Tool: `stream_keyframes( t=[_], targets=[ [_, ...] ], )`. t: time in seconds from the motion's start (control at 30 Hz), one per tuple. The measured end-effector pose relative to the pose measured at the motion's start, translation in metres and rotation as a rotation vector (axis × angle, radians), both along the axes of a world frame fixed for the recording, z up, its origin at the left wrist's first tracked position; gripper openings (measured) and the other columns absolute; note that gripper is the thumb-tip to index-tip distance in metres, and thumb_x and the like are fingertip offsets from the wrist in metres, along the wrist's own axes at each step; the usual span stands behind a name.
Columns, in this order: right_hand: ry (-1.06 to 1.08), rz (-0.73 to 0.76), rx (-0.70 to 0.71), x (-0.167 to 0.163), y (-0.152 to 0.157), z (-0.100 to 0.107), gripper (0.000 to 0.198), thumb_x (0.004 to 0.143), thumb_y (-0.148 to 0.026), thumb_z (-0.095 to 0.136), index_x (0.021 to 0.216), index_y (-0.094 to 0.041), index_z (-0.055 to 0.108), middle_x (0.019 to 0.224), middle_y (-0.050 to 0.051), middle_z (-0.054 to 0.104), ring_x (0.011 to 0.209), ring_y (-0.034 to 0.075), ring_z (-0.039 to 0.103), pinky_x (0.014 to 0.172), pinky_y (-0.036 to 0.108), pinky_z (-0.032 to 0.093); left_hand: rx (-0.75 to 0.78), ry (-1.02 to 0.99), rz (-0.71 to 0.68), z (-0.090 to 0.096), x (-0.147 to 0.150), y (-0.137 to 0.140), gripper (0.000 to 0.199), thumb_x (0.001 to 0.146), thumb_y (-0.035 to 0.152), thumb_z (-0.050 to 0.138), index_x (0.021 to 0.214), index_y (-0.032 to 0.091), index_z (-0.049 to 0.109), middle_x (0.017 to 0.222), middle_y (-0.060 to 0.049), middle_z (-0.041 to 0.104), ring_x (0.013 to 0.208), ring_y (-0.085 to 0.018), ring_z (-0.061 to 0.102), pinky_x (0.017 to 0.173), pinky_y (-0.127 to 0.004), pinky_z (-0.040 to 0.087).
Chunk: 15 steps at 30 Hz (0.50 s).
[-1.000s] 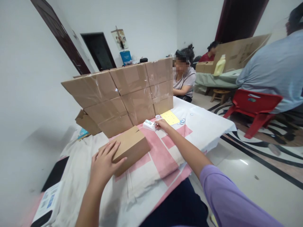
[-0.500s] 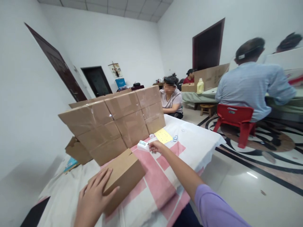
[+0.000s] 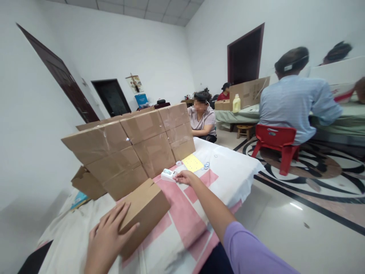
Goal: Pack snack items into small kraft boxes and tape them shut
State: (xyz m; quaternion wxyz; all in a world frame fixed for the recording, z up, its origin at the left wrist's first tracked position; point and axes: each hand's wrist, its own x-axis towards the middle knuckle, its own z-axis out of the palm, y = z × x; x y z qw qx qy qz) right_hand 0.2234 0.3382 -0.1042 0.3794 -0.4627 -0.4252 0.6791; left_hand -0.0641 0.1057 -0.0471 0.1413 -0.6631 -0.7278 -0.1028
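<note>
One box slants lengthwise away rightward, left grip splayed atop, right grip unclear.

Matt brown cardboard makes up the box at lower left and the taller wall behind it, whose glossy clear tape catches the light. At centre, a smooth white plastic-looking device and a matt yellow paper sheet lie on wrinkled cloth. At right: smooth red plastic chair, wooden stool, polished reflective floor.
</note>
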Motion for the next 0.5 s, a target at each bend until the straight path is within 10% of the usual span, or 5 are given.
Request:
stream_keyframes(
  t=[0.27,0.5],
  targets=[
    [0.047,-0.086,-0.021,0.005,-0.030,0.011,0.016,0.102,-0.027,0.057,0.094,-0.013,0.060,0.082,0.000,0.063,0.065,0.010,0.063,0.053,0.019,0.048,-0.016,0.027,-0.015,0.010,0.016,-0.007,0.059,0.091,0.053,0.054,0.146,0.031,0.052,0.157,-0.004,0.049,0.141,-0.029,0.044,0.108,-0.050,0.037],
    [-0.048,0.022,0.211,0.002,-0.058,0.084,0.011,0.082,-0.006,0.066,0.078,-0.014,0.059,0.072,-0.001,0.066,0.049,0.005,0.056,0.042,0.015,0.034,0.133,-0.001,0.033,0.007,0.066,-0.011,0.054,0.092,0.049,0.053,0.141,0.026,0.055,0.152,-0.010,0.054,0.134,-0.033,0.049,0.104,-0.055,0.036]
  ],
)
